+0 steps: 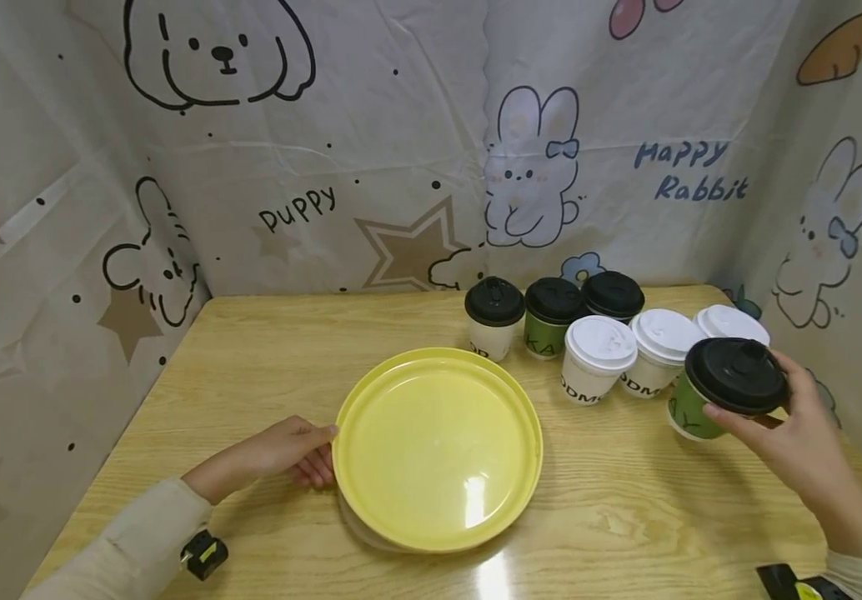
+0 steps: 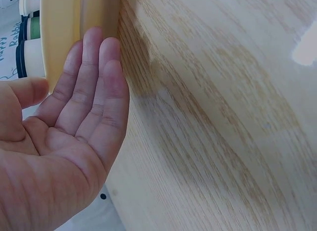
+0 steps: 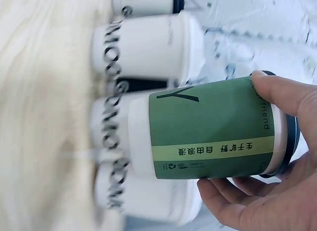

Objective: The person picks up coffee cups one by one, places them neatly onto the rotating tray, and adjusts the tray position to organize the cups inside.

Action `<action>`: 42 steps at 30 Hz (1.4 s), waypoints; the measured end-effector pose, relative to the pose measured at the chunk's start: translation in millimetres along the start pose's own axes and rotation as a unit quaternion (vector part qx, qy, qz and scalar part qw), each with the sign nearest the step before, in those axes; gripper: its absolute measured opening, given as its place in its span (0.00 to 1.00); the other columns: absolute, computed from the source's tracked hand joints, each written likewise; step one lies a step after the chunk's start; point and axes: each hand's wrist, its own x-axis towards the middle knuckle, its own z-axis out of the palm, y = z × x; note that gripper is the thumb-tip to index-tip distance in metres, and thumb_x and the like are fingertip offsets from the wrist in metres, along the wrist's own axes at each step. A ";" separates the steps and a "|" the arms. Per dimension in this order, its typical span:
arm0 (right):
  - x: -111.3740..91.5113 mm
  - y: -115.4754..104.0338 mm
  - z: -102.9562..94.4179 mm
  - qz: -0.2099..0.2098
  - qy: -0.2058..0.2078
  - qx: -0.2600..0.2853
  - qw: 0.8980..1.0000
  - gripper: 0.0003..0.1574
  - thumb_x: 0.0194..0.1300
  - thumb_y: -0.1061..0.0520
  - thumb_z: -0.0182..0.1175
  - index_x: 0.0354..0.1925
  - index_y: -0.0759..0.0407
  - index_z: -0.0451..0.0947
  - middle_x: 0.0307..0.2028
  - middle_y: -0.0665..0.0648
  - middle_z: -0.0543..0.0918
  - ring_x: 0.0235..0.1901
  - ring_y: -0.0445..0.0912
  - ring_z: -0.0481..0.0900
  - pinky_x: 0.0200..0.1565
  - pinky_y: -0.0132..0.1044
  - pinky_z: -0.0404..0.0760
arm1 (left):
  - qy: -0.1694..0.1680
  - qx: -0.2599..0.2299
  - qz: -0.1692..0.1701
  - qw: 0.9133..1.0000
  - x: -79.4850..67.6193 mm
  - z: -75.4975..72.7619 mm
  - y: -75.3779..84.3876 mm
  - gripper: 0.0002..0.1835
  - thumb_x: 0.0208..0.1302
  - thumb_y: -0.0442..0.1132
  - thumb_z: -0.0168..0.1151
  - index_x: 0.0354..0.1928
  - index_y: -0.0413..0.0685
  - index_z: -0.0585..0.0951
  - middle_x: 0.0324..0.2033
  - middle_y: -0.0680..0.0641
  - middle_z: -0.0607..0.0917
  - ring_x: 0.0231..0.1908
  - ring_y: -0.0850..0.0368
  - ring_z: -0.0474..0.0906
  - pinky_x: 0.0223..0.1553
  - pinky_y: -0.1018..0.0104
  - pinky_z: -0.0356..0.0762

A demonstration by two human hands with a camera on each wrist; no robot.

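Observation:
My right hand (image 1: 814, 433) grips a paper coffee cup (image 3: 213, 132) with a green sleeve and black lid, thumb on one side and fingers on the other near the lid. This cup is slightly tilted, its base above the table in the right wrist view. At the left edge of a round yellow tray (image 1: 438, 450), my left hand (image 1: 288, 450) has its thumb at the rim and its nearly straight fingers by the outer wall. Its palm (image 2: 64, 142) shows bare in the left wrist view.
Behind the tray stand three black-lidded cups, among them a white one (image 1: 493, 321) and a green one (image 1: 551, 321). Three white-lidded cups, one (image 1: 596, 362) in front, stand beside the held cup. A printed cloth (image 1: 401, 150) hangs round the wooden table (image 1: 251, 358).

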 end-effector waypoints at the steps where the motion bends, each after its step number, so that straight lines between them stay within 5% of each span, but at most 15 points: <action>1: -0.5 -6.6 0.8 -0.014 0.001 -0.009 1.000 0.60 0.56 0.60 0.70 0.75 0.52 0.43 0.67 0.71 0.54 0.63 0.50 0.61 0.40 0.11 0.65 | 0.000 0.000 0.000 1.000 0.1 0.1 0.1 0.26 0.76 0.48 0.41 0.33 0.35 0.81 0.26 0.44 0.86 0.26 0.56 0.83 0.28 0.65 0.80; 6: -4.1 -39.0 13.2 -0.080 -0.013 -0.018 0.997 0.62 0.49 0.62 0.74 0.74 0.52 0.48 0.64 0.69 0.61 0.55 0.27 0.59 0.42 0.11 0.63 | -0.001 -0.002 -0.001 1.000 0.7 0.6 -0.2 0.26 0.76 0.49 0.41 0.33 0.35 0.81 0.26 0.44 0.86 0.26 0.56 0.83 0.29 0.64 0.80; 11: -6.1 -67.6 32.0 -0.125 -0.051 0.004 0.991 0.63 0.45 0.64 0.76 0.73 0.54 0.51 0.62 0.65 0.65 0.53 0.23 0.60 0.45 0.13 0.65 | 0.003 -0.002 -0.003 1.000 1.7 0.3 -1.6 0.27 0.76 0.49 0.41 0.32 0.35 0.81 0.26 0.44 0.86 0.26 0.56 0.83 0.28 0.64 0.81; 14: -4.9 -83.8 44.3 -0.139 -0.086 0.024 0.986 0.62 0.46 0.63 0.76 0.72 0.52 0.52 0.64 0.62 0.65 0.56 0.26 0.63 0.47 0.16 0.68 | 0.004 -0.002 -0.003 1.000 2.7 -0.4 -2.0 0.27 0.76 0.49 0.41 0.31 0.35 0.81 0.25 0.44 0.86 0.25 0.56 0.83 0.28 0.64 0.81; 18: -0.7 -103.4 67.7 -0.161 -0.145 0.055 0.975 0.61 0.45 0.60 0.77 0.71 0.50 0.55 0.64 0.60 0.67 0.61 0.43 0.67 0.54 0.40 0.76 | 0.006 -0.002 -0.005 1.000 3.3 -2.4 -1.3 0.27 0.76 0.49 0.41 0.30 0.35 0.81 0.25 0.45 0.85 0.25 0.56 0.82 0.28 0.63 0.81; 21: 0.2 -116.4 88.3 -0.178 -0.196 0.095 0.959 0.60 0.44 0.58 0.78 0.70 0.50 0.56 0.64 0.58 0.68 0.62 0.54 0.67 0.56 0.56 0.73 | 0.005 0.001 -0.005 1.000 2.1 -4.1 -0.2 0.27 0.76 0.48 0.41 0.30 0.35 0.81 0.24 0.45 0.85 0.25 0.56 0.82 0.28 0.63 0.81; 25: -4.8 -130.1 114.2 -0.192 -0.251 0.134 0.939 0.60 0.43 0.54 0.78 0.70 0.47 0.56 0.65 0.53 0.68 0.63 0.53 0.68 0.57 0.54 0.73 | 0.003 0.004 -0.005 1.000 0.6 -4.7 1.5 0.26 0.76 0.48 0.42 0.31 0.35 0.81 0.25 0.45 0.86 0.25 0.56 0.83 0.28 0.63 0.81; 35: -25.0 -146.0 162.5 -0.194 -0.339 0.144 0.909 0.57 0.47 0.49 0.77 0.68 0.46 0.56 0.62 0.45 0.71 0.60 0.42 0.71 0.62 0.46 0.69 | -0.003 0.000 -0.008 1.000 2.5 -2.4 0.8 0.27 0.76 0.49 0.41 0.30 0.35 0.80 0.25 0.44 0.86 0.25 0.56 0.83 0.29 0.63 0.81; 42: -29.7 -148.5 174.2 -0.204 -0.352 0.145 0.902 0.57 0.45 0.50 0.78 0.67 0.46 0.56 0.60 0.44 0.72 0.59 0.41 0.71 0.63 0.42 0.68 | -0.003 0.001 -0.008 1.000 3.2 -1.4 -0.5 0.27 0.76 0.49 0.41 0.29 0.35 0.80 0.25 0.44 0.86 0.25 0.56 0.83 0.29 0.63 0.81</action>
